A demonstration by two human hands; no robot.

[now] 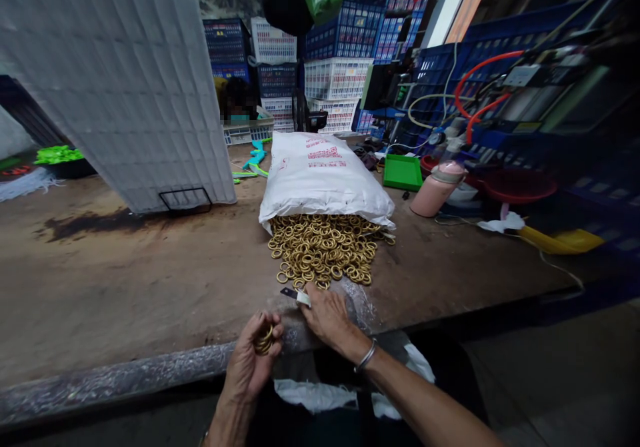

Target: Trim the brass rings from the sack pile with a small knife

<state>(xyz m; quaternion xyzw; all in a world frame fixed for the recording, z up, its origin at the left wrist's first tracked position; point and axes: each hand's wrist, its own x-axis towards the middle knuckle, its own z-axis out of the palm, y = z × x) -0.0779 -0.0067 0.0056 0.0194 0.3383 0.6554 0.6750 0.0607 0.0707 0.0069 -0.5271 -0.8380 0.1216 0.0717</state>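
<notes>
White panel [135, 87]: on our surface [150, 280], blocking the view behind
Left grip [253, 350]: curled round some gold rings [263, 342]
Blade [289, 292]: points left, long axis nearly sideways, just before the ring pile [323, 247]
Right grip [325, 314]: holding the blade's white handle [303, 298]
Sack [325, 177]: mouth toward us
Pink bottle [434, 192]: further right

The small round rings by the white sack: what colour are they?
The small round rings are a brassy gold, best seen in the head view.

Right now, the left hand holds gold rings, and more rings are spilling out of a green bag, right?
Not quite: the bag is white, not green, as the head view shows. The left hand does hold gold rings, and more rings spill from the bag.
</notes>
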